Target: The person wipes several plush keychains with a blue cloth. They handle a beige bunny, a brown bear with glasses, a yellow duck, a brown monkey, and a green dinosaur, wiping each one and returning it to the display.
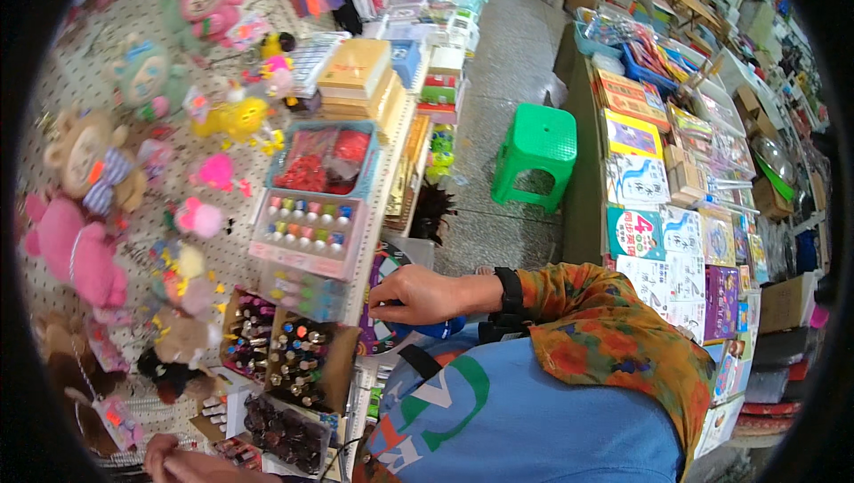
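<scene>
My right hand (417, 295), with a dark band at its wrist, hangs before the blue apron, its fingers curled in a loose fist. No object shows in it. Behind the fist is a round board with dark and coloured segments (383, 336). At the bottom left edge, my left hand (190, 463) is partly cut off by the frame; its grip is unclear. It is nearest to a clear tray of dark brown pieces (287, 433) and small packets (237, 453). Cardboard boxes of upright pens or slim tubes (303, 356) stand just beyond that tray.
Plush keychains (80, 249) hang on a pegboard (150, 216) at left. A box of small capped bottles (307, 229) and a blue basket (323, 126) line the shelf. A green plastic stool (540, 149) stands in the aisle, beside a counter of books (634, 233).
</scene>
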`<move>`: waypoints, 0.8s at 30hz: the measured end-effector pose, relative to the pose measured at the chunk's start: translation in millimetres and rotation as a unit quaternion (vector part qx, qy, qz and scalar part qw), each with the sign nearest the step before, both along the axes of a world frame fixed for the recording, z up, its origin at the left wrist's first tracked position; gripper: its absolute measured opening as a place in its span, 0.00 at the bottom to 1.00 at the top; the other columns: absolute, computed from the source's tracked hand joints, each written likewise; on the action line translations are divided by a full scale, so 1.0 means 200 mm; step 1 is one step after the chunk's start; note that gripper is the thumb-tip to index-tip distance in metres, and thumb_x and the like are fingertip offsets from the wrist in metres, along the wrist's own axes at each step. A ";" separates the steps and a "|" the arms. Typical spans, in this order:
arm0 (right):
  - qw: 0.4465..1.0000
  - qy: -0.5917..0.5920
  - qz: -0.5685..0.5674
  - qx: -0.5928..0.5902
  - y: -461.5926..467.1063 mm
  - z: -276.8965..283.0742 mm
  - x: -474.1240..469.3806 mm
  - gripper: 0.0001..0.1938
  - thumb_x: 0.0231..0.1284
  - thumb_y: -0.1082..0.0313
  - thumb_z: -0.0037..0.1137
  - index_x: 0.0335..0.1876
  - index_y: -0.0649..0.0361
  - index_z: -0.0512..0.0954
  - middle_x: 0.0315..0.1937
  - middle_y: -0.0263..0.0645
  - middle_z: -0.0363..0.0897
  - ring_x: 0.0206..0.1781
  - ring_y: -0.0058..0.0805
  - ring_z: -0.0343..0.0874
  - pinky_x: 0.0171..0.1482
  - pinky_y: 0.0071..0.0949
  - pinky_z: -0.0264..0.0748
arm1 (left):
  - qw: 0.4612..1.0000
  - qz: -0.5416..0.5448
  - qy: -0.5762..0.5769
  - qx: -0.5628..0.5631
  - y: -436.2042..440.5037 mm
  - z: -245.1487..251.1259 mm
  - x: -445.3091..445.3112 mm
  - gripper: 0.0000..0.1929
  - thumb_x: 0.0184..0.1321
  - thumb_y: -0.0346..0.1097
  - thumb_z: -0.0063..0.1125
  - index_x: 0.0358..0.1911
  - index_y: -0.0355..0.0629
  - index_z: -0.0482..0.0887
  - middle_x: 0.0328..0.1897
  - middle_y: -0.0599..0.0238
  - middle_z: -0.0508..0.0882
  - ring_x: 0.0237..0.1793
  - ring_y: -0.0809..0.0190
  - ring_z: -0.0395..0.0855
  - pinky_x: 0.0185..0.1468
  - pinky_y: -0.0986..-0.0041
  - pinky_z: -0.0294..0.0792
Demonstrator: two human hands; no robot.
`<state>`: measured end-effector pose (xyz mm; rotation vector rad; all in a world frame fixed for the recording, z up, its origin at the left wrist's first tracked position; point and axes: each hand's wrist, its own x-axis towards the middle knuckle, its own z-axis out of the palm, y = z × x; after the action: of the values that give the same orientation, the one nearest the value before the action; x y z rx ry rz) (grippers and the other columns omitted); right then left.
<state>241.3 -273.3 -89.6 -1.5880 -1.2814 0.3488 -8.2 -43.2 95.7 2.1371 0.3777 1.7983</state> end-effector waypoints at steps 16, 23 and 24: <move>0.980 0.124 -0.158 0.001 -0.91 -0.01 1.05 0.13 0.69 0.61 0.57 0.40 0.66 0.82 0.32 0.50 0.84 0.33 0.43 0.85 0.37 0.36 0.78 | 0.717 -0.430 0.416 -0.357 -0.87 -0.72 1.68 0.07 0.59 0.20 0.60 0.40 0.35 0.85 0.38 0.64 0.85 0.41 0.68 0.81 0.47 0.76 0.72; 0.975 0.142 -0.165 0.042 -0.89 0.27 1.43 0.10 0.70 0.65 0.57 0.40 0.65 0.84 0.29 0.46 0.84 0.34 0.25 0.84 0.36 0.29 0.78 | 0.601 -0.530 0.470 -0.371 -0.96 -0.73 2.08 0.31 0.65 0.32 0.64 0.71 0.43 0.68 0.65 0.58 0.77 0.60 0.62 0.77 0.62 0.68 0.71; 0.978 0.109 -0.168 0.060 -0.84 0.30 1.48 0.09 0.69 0.67 0.58 0.41 0.65 0.83 0.29 0.46 0.84 0.32 0.27 0.84 0.34 0.28 0.77 | 0.585 -0.562 0.440 -0.384 -0.97 -0.73 2.14 0.34 0.65 0.33 0.64 0.74 0.45 0.63 0.67 0.57 0.74 0.62 0.61 0.76 0.64 0.67 0.70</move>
<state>538.0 -441.5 -29.8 -1.5815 -0.8332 0.2193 419.8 -237.6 -50.5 1.6361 -0.0684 -0.2294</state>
